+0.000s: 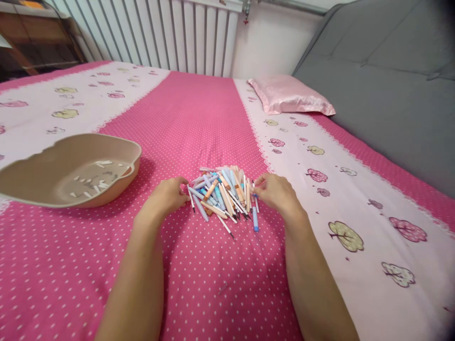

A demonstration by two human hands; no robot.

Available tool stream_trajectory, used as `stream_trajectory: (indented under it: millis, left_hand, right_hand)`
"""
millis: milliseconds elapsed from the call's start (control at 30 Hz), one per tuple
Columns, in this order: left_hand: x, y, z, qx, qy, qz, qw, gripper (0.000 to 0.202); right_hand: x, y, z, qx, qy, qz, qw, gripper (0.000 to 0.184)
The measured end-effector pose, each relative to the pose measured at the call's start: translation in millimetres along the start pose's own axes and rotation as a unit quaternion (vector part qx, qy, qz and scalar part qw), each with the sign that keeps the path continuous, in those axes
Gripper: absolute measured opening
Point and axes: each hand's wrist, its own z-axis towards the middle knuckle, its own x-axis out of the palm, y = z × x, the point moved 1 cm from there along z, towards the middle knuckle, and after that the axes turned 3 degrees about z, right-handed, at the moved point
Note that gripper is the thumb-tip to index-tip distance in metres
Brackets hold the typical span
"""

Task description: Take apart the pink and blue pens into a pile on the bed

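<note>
A pile of several pastel pens (222,192) lies on the pink dotted bedsheet (199,118) in front of me. My left hand (167,196) rests at the pile's left edge, fingers curled, tips touching the nearest pens. My right hand (275,192) is at the pile's right edge, fingers pinched against a pen there. One blue pen (255,222) lies loose below my right hand, and a thin pen (226,226) sticks out toward me.
A beige heart-shaped basin (39,166) with several small white caps inside sits to the left. A pink satin pillow (287,94) lies at the far right by a grey padded headboard (384,80). A white radiator (170,33) lines the far wall.
</note>
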Motion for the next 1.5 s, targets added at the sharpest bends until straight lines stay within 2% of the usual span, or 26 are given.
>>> stream_trajectory:
  millis: [233, 600, 733, 933, 1400, 1500]
  left_hand:
    - [0.9, 2, 1, 0.001, 0.002, 0.004, 1.0, 0.044]
    - [1.0, 5, -1, -0.006, -0.001, 0.014, 1.0, 0.044]
    - [1.5, 6, 0, -0.006, -0.007, 0.022, 1.0, 0.043]
    - [0.6, 6, 1, -0.003, -0.006, 0.02, 1.0, 0.044]
    - [-10.9, 0, -11, -0.022, -0.067, 0.015, 0.997, 0.04]
    - [-16.1, -4, -16, -0.029, -0.086, 0.011, 0.996, 0.039]
  right_hand:
    - [-4, -2, -2, 0.032, 0.027, -0.024, 0.999, 0.026]
    - [-6, 2, -4, 0.029, -0.008, -0.02, 0.999, 0.021]
    - [-3, 4, -4, 0.02, 0.02, -0.046, 0.999, 0.021]
    - [1, 10, -3, 0.017, 0.061, -0.05, 0.997, 0.035]
    - [8, 7, 6, 0.003, 0.131, 0.003, 0.991, 0.016]
    - [4, 5, 4, -0.009, 0.114, 0.002, 0.993, 0.01]
